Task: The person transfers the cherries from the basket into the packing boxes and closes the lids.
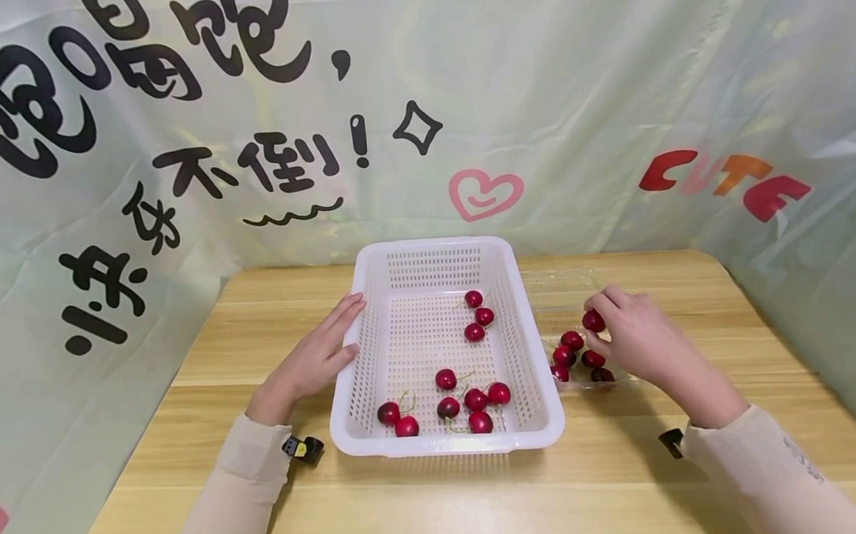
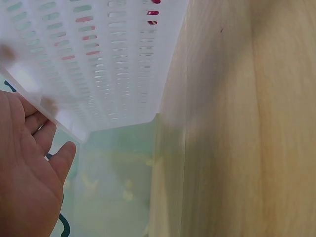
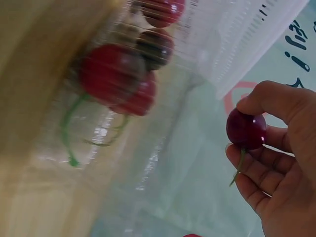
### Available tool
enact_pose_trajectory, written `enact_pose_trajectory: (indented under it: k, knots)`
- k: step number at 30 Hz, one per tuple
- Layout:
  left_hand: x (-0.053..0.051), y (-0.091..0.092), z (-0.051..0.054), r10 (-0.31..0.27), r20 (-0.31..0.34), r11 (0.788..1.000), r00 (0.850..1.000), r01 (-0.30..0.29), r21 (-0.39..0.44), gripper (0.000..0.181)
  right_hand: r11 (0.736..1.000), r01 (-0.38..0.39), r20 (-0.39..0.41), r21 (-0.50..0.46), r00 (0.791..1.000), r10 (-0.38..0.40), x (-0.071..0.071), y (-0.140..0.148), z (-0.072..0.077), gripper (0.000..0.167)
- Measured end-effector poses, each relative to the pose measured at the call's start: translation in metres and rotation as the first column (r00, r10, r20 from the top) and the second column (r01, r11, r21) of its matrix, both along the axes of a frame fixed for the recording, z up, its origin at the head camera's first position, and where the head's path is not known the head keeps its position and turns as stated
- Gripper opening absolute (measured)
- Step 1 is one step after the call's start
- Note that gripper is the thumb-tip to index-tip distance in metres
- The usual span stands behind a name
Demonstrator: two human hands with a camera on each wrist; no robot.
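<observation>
While the right hand (image 1: 637,333) pinches a round dark-red cherry (image 3: 245,129) near a clear plastic box (image 1: 560,299) of cherries (image 1: 564,357), picking fruit out seems under way. Left of that pinch, straight fingers of the left hand (image 1: 313,361) touch a white perforated plastic basket (image 1: 446,443); next, a gentle leftward carry seems called for.

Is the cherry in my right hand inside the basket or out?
Out: your right hand pinches the cherry to the right of the basket.
</observation>
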State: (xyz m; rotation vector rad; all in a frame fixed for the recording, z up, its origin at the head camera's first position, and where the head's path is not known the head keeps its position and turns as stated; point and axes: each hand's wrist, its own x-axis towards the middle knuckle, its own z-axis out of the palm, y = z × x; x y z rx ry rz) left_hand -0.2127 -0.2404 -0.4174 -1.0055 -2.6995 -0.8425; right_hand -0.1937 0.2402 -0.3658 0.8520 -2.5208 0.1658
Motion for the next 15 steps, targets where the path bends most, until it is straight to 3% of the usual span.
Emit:
enact_pose_trajectory:
  k: [7,15]
  knots:
    - [-0.001,0.000,-0.001,-0.009,-0.013,1.000,1.000,0.009,0.002,0.063,1.000,0.015,0.140,0.013,0.990,-0.017,0.009,0.006,-0.015,0.029]
    - [0.000,-0.001,-0.002,-0.008,-0.004,1.000,1.000,0.008,0.009,0.063,0.998,0.068,0.346,0.000,0.936,-0.064,0.016,0.005,-0.023,0.032]
